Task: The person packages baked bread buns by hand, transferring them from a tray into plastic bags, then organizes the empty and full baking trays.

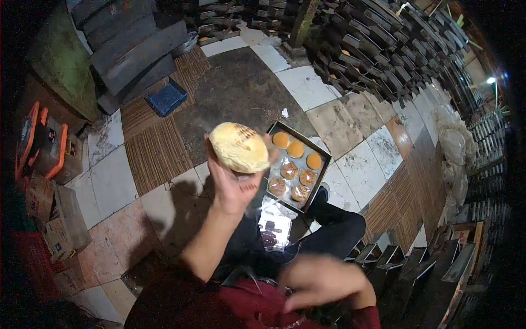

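My left hand (233, 189) is raised in front of me, its fingers closed around the underside of a large pale bread bun (235, 151) with brown marks on top. Low over my lap, my right hand (315, 279) is smeared by motion, so its fingers do not show clearly. Beyond my legs lies a dark-edged metal tray (320, 189) on the floor. Inside it are a few bare golden buns (295, 148) at the far end and several buns in clear wrapping (289, 170) nearer to me. Printed plastic packaging (275, 225) lies between my legs and the tray.
A blue plastic tray (166, 97) rests on the patchwork tile floor (109, 189). Cardboard boxes (66, 225) and an orange-trimmed crate (52, 142) stand at the left. Stacks of dark metal pans (378, 49) line the back, with more pans (405, 274) at lower right.
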`<action>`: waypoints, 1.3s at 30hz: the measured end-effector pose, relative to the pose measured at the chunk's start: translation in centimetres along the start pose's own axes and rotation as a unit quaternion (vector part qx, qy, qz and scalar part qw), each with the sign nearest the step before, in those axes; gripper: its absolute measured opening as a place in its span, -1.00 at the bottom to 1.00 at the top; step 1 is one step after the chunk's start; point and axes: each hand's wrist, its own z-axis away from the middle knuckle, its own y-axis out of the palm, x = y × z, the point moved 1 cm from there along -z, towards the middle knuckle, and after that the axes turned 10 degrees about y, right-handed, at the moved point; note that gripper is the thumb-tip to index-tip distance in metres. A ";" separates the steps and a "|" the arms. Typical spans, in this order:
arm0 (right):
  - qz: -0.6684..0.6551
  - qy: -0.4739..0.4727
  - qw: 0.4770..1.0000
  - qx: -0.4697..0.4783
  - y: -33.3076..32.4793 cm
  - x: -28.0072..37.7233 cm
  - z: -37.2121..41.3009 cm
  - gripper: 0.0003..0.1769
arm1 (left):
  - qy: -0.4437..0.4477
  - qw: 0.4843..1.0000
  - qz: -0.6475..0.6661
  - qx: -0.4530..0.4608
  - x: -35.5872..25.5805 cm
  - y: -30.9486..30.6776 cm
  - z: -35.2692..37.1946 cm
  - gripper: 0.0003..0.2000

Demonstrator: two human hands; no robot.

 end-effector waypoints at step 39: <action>-0.080 0.115 0.834 -0.534 2.4 -4.8 -8.0 -0.88 | 0.172 0.604 -0.715 0.308 -2.9 1.7 6.6 -0.95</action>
